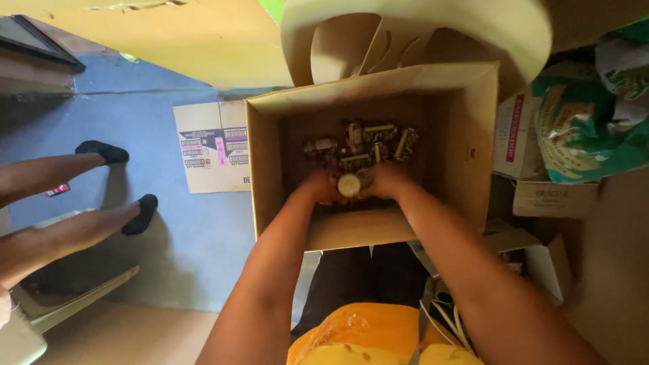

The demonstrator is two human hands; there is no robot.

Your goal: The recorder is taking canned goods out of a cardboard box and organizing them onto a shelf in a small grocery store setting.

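Both my hands reach down into an open brown cardboard box. My left hand and my right hand meet over a small round cream-coloured part and hold it between their fingers. Behind it, on the box floor, lies a heap of several small electronic parts with yellow and dark bodies. My forearms hide the near part of the box floor.
A flattened printed carton lies on the blue floor left of the box. Another person's two legs in black socks stretch in from the left. Green bags and small white boxes are stacked at the right. An orange bag sits below.
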